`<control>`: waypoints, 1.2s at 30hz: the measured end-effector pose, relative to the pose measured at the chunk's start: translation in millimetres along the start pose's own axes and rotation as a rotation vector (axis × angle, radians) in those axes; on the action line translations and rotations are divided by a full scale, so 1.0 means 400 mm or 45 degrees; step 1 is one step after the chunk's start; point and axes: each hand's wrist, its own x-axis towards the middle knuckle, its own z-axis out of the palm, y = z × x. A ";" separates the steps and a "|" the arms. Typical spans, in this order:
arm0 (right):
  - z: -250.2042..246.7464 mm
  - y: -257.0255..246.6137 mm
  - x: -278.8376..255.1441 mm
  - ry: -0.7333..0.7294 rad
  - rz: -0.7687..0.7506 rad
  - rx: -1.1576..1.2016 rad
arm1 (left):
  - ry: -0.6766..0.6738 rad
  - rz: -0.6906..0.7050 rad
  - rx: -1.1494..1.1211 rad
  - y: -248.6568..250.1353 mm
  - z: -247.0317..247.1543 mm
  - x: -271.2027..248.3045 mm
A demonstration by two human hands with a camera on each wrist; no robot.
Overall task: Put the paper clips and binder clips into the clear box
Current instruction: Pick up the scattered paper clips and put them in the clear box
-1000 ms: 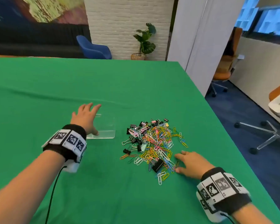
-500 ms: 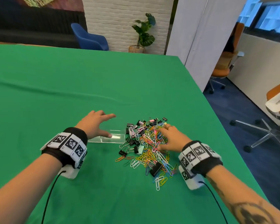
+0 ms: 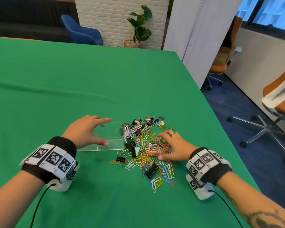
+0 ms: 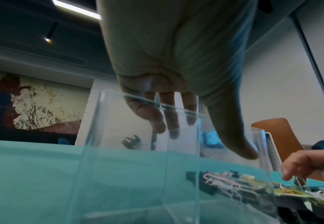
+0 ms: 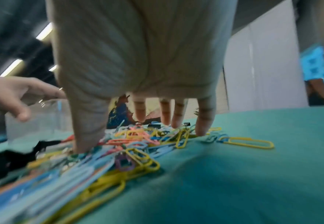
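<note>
A clear box (image 3: 113, 143) stands on the green table (image 3: 89, 76), its right wall against a pile of coloured paper clips and black binder clips (image 3: 142, 151). My left hand (image 3: 104, 131) spans the box from above, thumb on the near wall and fingers at the far rim, holding it; the left wrist view shows the box (image 4: 138, 174) empty under the hand (image 4: 205, 141). My right hand (image 3: 164, 145) rests on the pile with fingers spread. In the right wrist view its fingertips (image 5: 202, 130) press down on the clips (image 5: 136, 153), holding none that I can see.
A large black binder clip (image 3: 151, 171) lies at the pile's near edge. The table's right edge (image 3: 220, 125) runs close beside the pile, with office chairs (image 3: 276, 102) beyond it. Green cloth stretches far to the left and back.
My right hand moved from the pile's near right corner up onto its middle. The box now touches the pile, and my left hand spans its top instead of resting at its left side.
</note>
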 end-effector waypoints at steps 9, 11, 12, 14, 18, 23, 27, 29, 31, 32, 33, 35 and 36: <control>0.026 -0.037 0.018 -0.141 0.214 -0.197 | -0.006 -0.114 0.243 -0.016 -0.016 -0.023; 0.034 -0.052 0.033 -0.094 0.174 -0.325 | -0.024 -0.093 0.099 -0.013 0.010 -0.021; 0.032 -0.056 0.036 -0.069 0.143 -0.344 | 0.008 -0.086 0.061 -0.012 0.023 -0.020; 0.027 -0.050 0.038 -0.024 0.085 -0.287 | 0.069 -0.092 0.051 -0.008 0.036 -0.021; 0.024 -0.035 0.025 0.011 0.086 -0.161 | 0.115 -0.093 0.067 -0.007 0.050 -0.021; 0.022 -0.049 0.009 0.072 0.059 -0.085 | 0.111 -0.110 0.045 0.001 0.050 -0.029; 0.013 -0.047 -0.007 0.239 0.065 -0.013 | 0.094 -0.141 0.030 0.013 0.042 -0.031; 0.014 -0.047 -0.008 0.245 0.082 -0.076 | 0.085 -0.145 0.036 0.018 0.039 -0.034; 0.014 -0.051 -0.007 0.214 0.091 -0.122 | 0.081 -0.151 0.037 0.020 0.037 -0.035; 0.014 -0.053 -0.008 0.200 0.091 -0.128 | 0.079 -0.153 0.039 0.021 0.036 -0.035; 0.014 -0.055 -0.010 0.195 0.086 -0.132 | 0.077 -0.154 0.039 0.022 0.035 -0.033; 0.015 -0.056 -0.011 0.212 0.077 -0.139 | 0.073 -0.152 0.033 0.020 0.037 -0.031; 0.012 -0.055 -0.012 0.231 0.080 -0.128 | 0.074 -0.149 0.032 0.019 0.038 -0.031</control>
